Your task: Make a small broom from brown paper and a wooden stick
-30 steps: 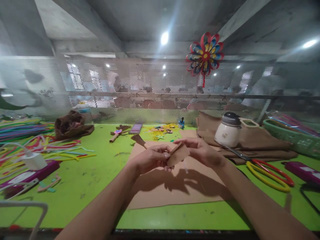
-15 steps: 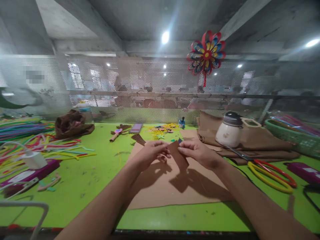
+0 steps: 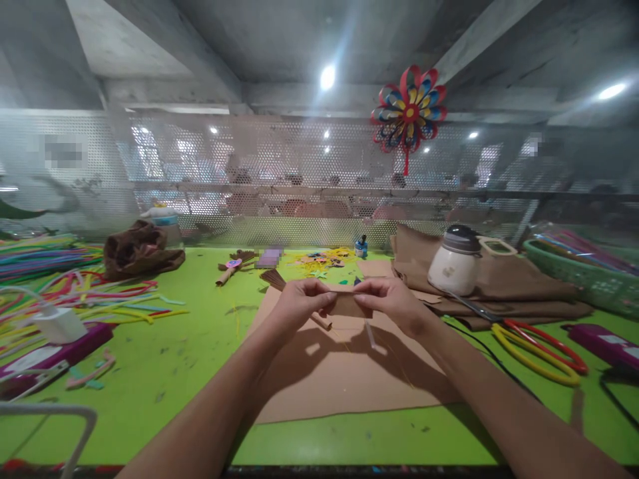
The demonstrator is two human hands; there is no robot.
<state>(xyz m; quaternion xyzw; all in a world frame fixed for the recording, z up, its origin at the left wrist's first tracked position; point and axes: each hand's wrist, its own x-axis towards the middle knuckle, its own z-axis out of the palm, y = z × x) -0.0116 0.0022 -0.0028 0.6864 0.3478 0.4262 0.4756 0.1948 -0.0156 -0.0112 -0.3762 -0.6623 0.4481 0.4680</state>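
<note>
Both hands are raised just above a brown paper sheet [image 3: 344, 372] that lies flat on the green table [image 3: 164, 372]. The left hand [image 3: 298, 306] and the right hand [image 3: 394, 305] hold a small brown paper piece [image 3: 344, 304] between them, each pinching one end with thumb and fingertips closed on it, so the piece spans the short gap between the two hands at the middle of the view. The piece is held roughly level and clear of the sheet; its exact shape is hard to tell because the fingers cover most of it. Just behind the left hand lies a small brown fringed broom-like bundle [image 3: 276, 279]. To the right, well apart from the hands, stands a white glue pot with a dark lid [image 3: 455, 261] on folded brown paper [image 3: 504, 279], with red and yellow handled scissors [image 3: 534, 342] lying nearer the front. On the left side of the table is a spread of coloured pipe cleaners [image 3: 74, 286]. A colourful paper pinwheel [image 3: 409, 110] hangs on the perforated screen [image 3: 249, 173] behind the table.
</note>
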